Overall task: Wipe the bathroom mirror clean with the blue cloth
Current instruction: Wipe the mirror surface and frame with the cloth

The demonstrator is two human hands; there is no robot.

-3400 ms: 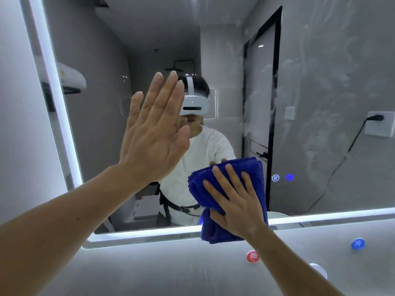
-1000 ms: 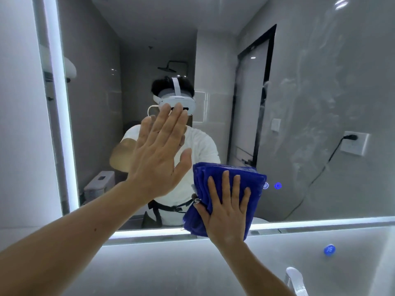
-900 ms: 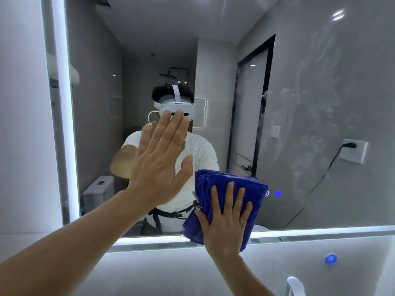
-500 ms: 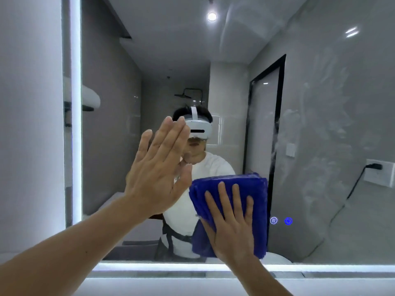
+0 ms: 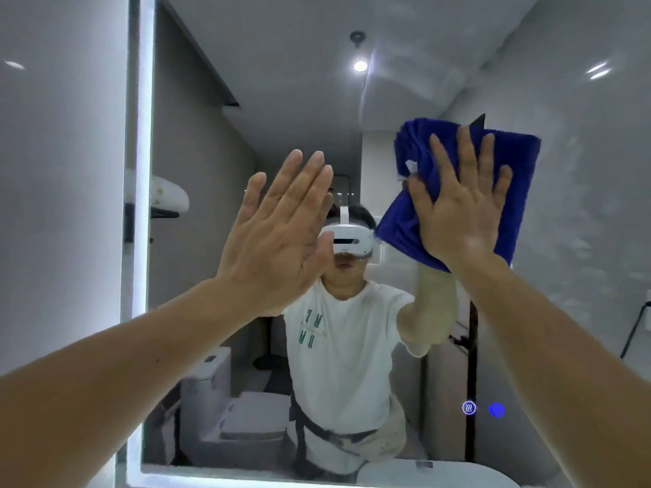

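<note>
The bathroom mirror (image 5: 218, 128) fills most of the view, with a lit strip down its left edge and hazy smears on its right half. A folded blue cloth (image 5: 518, 170) lies flat against the glass at upper right. My right hand (image 5: 458, 206) presses on it with straight, spread fingers. My left hand (image 5: 278, 234) is flat on the glass at centre left, fingers straight and together, holding nothing. My reflection, in a white shirt and a headset, shows between the two hands.
Two lit touch icons (image 5: 482, 409) glow on the mirror at lower right. A white wall (image 5: 60, 206) borders the mirror on the left. The rim of a white basin (image 5: 436, 475) shows at the bottom right.
My right hand has swept the blue cloth up and to the right, from low on the glass to the upper right. The view has tilted upward. My left hand has stayed flat on the mirror.
</note>
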